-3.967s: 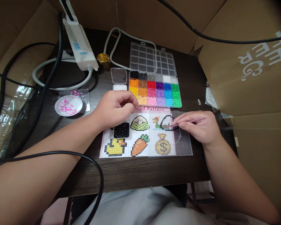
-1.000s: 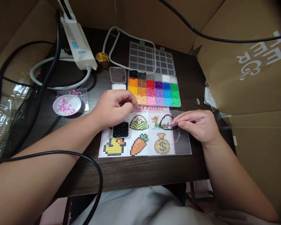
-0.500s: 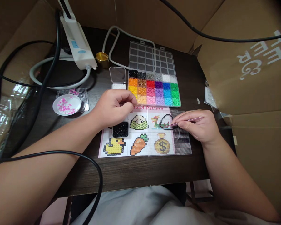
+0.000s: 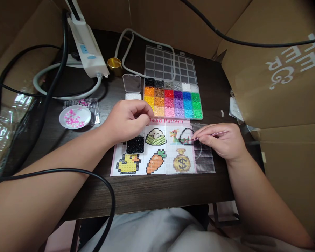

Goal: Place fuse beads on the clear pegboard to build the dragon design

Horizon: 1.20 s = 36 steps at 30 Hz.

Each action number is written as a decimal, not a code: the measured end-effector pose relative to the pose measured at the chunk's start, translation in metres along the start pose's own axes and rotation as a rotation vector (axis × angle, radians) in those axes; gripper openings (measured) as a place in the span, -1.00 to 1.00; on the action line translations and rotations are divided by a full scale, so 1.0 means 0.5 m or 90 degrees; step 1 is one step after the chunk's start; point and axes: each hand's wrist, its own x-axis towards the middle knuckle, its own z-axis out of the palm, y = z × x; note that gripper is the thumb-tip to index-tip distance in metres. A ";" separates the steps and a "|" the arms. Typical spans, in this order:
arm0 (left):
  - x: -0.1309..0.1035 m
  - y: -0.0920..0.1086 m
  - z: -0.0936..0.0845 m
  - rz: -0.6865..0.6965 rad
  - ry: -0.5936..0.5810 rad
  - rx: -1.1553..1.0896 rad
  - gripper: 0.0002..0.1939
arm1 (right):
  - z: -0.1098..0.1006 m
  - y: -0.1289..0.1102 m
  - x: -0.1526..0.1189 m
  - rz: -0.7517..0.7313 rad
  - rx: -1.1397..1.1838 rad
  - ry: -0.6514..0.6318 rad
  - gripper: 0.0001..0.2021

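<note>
My right hand [image 4: 222,141] pinches a pair of pink metal tweezers [image 4: 215,134], its tip down at the outline of black beads [image 4: 185,132] on a clear pegboard [image 4: 207,159]. The board lies over the right part of a printed bead pattern sheet [image 4: 154,169], where a dragon and a money bag show through. My left hand [image 4: 132,117] is closed, fingers curled, above the sheet's upper left; what its fingertips hold, if anything, is hidden. Just below it stands a small box of black beads [image 4: 135,144]. Part of the sheet is covered by that hand.
Behind the sheet sits a sorted bead case [image 4: 173,99], its clear lid [image 4: 170,64] open. A white dish [image 4: 75,117] of pink and white beads stands left, a gold cup [image 4: 114,66] and power strip [image 4: 90,52] behind. A black cable [image 4: 107,183] hangs in front.
</note>
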 end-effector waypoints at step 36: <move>-0.001 -0.002 0.002 -0.004 0.008 0.000 -0.84 | -0.002 -0.004 0.000 -0.001 0.006 0.005 -0.94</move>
